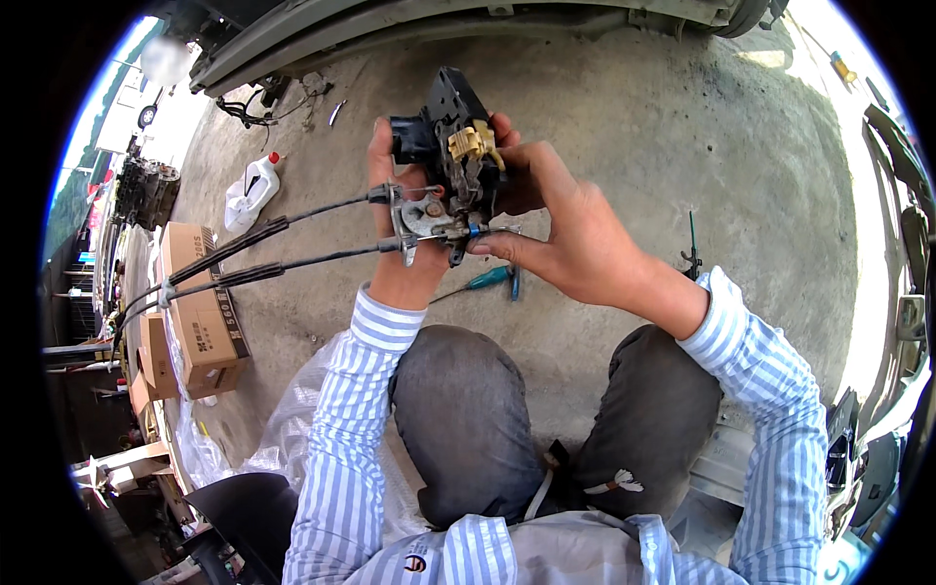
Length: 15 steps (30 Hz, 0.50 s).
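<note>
Both hands hold a car door latch [456, 146], a black and metal mechanism with a tan plastic clip [468, 143] and a metal cable bracket [421, 216]. My left hand [390, 229] is closed round its left side from behind, and the latch hides most of those fingers. On the right side, my right hand [546, 210] grips it, the thumb pressed near a small blue piece [475, 230] at its lower end. Two black sheathed cables [268, 234] run from the bracket to the left, bound together near the cardboard box.
Below the latch, a teal-handled screwdriver [487, 279] lies on the concrete floor [760, 185]. At left are a white jug [252, 195] with a red cap, cardboard boxes [210, 341] and clear plastic wrap [297, 419]. A long vehicle panel [409, 24] spans the far side.
</note>
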Tool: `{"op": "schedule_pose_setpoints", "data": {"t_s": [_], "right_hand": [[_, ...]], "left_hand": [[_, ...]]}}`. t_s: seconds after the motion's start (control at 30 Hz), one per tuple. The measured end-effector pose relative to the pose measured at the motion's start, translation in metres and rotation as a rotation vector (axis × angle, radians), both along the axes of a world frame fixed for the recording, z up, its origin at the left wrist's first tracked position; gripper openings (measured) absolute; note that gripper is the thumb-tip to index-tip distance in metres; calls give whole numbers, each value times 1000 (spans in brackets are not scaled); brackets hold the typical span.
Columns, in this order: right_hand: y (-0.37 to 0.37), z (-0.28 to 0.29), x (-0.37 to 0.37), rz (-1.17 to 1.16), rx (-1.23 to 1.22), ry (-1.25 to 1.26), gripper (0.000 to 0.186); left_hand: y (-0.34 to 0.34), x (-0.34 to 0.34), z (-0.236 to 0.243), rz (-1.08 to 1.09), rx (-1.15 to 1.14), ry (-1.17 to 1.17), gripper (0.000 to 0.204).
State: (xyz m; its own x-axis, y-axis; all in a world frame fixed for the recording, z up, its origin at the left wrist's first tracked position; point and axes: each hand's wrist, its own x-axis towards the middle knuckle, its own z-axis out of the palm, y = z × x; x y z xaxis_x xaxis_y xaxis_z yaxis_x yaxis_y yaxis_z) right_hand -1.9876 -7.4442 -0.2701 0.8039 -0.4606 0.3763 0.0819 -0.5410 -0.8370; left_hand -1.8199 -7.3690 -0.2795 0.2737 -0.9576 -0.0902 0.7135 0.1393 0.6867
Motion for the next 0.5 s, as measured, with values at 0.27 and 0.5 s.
{"op": "schedule_pose_setpoints", "data": {"t_s": [0.27, 0.5], "right_hand": [[1, -6, 3, -36, -42, 24, 84], [1, -6, 5, -89, -211, 57, 87]], "left_hand": [[-1, 12, -10, -202, -142, 213, 87], [-2, 16, -21, -139, -149, 110, 85]]}}
